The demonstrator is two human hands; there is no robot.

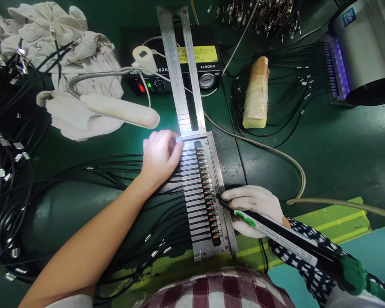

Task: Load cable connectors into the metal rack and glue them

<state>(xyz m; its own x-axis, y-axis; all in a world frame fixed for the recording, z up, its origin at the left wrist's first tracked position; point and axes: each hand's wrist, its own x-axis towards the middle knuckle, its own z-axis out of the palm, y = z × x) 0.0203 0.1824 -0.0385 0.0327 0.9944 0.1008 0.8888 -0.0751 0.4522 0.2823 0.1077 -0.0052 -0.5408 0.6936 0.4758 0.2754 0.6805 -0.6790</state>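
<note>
My bare left hand (160, 156) is closed at the upper left of a slotted metal fixture (192, 205). Its thumb and index finger pinch beside a small silver piece (179, 139); whether they grip it or the fixture edge, I cannot tell. Black cables (109, 162) run under and past this hand into the fixture's slots. Their copper-coloured ends (207, 187) line up in a row. My white-gloved right hand (256, 209) wraps round a black pen-shaped tool (276, 233) with a white label and green rear. The tool's tip is at the row, around its middle.
A slotted metal arm (182, 72) extends from the fixture across a black control box (208, 79). A white wand-shaped piece (122, 111) lies on white cloths (83, 55). At right are a taped block (256, 94), a hose (295, 164) and a silver machine (365, 47).
</note>
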